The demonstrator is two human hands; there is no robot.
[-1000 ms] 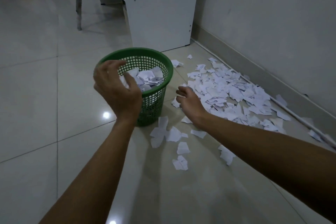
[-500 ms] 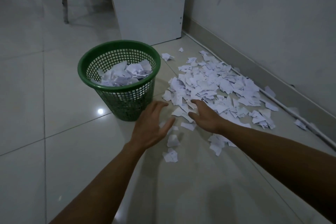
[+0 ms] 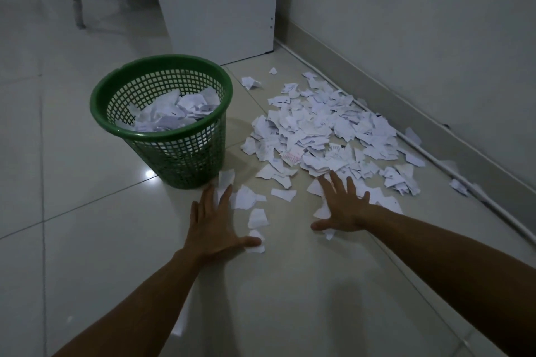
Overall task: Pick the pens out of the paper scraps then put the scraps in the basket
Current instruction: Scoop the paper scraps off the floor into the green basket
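1. While both of my hands lie flat on the tiled floor, neither one grasps anything: fingers are straight and spread, palms down.
2. Left hand: a second ago it was raised over the green basket with its fingers curled; half a second ago it was on the way down. It now rests beside the loose near scraps, thumb touching one of them.
3. Right hand: it has stayed low throughout and now presses on the near edge of the main scrap pile, fingertips pointing into the pile.
4. Meaning of the change: I judge that one handful has been delivered and the next gathering pass is starting. The two hands bracket the stray pieces between them, which suits a sweep inward.
5. Location of the task items: the basket stands upright just beyond my left hand and holds a layer of scraps, well short of the rim. Most scraps remain on the floor between the basket and the wall.
6. Pens: none can be identified among the paper. A thin white rod lies along the skirting; what it is cannot be told.
7. Progress estimate: under halfway, since the floor pile looks larger than the basket's contents.
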